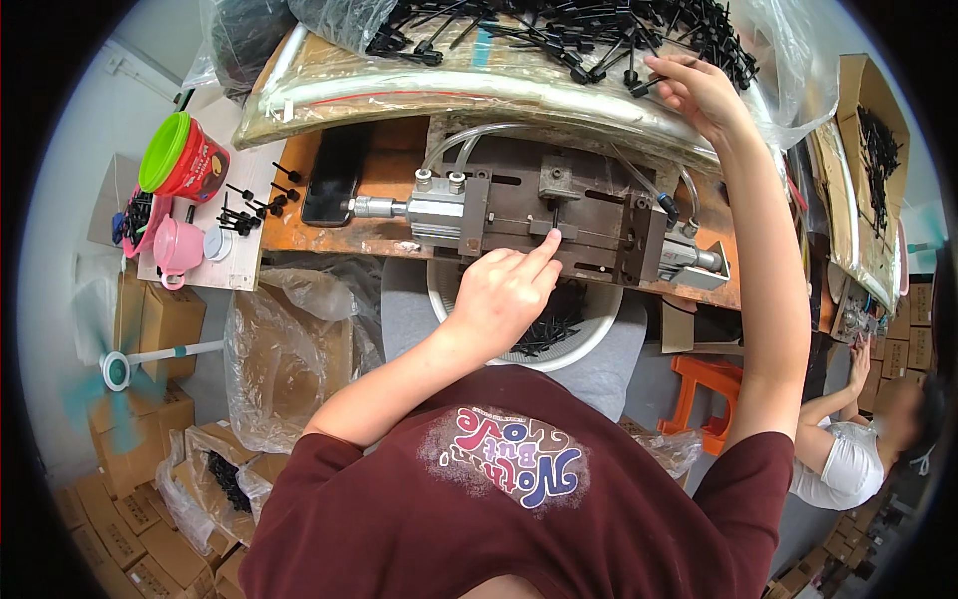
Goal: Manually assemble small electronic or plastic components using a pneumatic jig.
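two hands at a small press jig, one feeding, one picking

the left hand is loosely curled, its forefinger stretched out so the tip touches a small black pin standing upright in the middle of the metal press jig; the other fingers are folded in and grip nothing that shows. the right hand reaches up and away to the heap of black plastic pins lying on clear plastic sheeting at the far edge of the bench, thumb and fingertips pinched on one pin at the heap's near side. the two hands are well apart, the jig between them.

clear hoses arch over the jig, and a silver air cylinder juts out on its left side. a black phone lies flat just left of the cylinder on the orange bench. below the jig, on the person's lap, a white basin holds more black pins, partly hidden by the left hand.

farther left, a white board carries a few loose pins, a pink cup and a red tub with a green lid. cardboard boxes and plastic bags crowd the floor. an orange stool stands to the right, near another person's arm
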Demonstrator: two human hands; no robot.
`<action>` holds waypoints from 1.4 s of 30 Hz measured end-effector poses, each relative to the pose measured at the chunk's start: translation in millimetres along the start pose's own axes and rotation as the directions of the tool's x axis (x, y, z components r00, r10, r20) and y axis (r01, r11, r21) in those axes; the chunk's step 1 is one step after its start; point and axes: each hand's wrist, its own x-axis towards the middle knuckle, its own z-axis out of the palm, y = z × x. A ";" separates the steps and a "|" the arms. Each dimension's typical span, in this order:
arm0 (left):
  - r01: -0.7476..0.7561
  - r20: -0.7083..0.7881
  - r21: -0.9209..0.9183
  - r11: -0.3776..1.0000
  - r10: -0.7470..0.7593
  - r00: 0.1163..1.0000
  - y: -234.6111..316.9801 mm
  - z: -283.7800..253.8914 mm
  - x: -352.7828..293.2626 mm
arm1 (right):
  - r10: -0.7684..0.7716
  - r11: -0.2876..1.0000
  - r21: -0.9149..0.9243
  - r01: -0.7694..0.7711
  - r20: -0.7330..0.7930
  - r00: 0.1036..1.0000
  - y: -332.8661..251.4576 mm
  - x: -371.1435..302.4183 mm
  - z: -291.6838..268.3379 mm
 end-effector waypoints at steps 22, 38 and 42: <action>0.015 -0.261 -0.565 0.825 -0.196 0.945 10.4 -52.0 45.0 | 0.022 0.934 0.339 -0.110 0.254 0.967 -1.0 -140.0 79.4; 0.079 -0.010 -0.110 0.991 -0.081 0.997 5.4 -12.6 -13.4 | -0.484 0.081 -0.997 0.018 -0.024 0.875 1.2 -21.0 45.7; 0.008 -0.002 0.005 1.000 -0.008 1.000 6.7 -0.6 -11.2 | -0.377 0.084 -0.996 -0.021 -0.052 0.925 4.7 -20.8 29.1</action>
